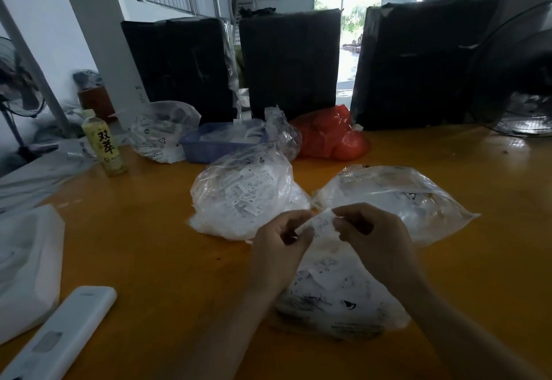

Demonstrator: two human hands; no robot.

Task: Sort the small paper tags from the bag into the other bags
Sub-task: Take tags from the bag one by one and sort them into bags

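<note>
A clear plastic bag [334, 299] full of small printed paper tags lies on the yellow table right in front of me. Above it, my left hand [280, 239] and my right hand [376, 230] both pinch one white paper tag [321, 223] between fingers and thumbs, holding it up over the bag's mouth. Beyond my left hand sits a second clear bag [245, 194] stuffed with tags. A third, flatter clear bag [397, 197] lies beyond my right hand.
A drink bottle [104, 143] stands at the left. Behind are another clear bag [161, 131], a blue tray [209, 146] and a red bag [331, 134]. Black wrapped boxes [289, 63] line the far edge. A white remote [62, 332] lies near left, a fan [519, 81] at the right.
</note>
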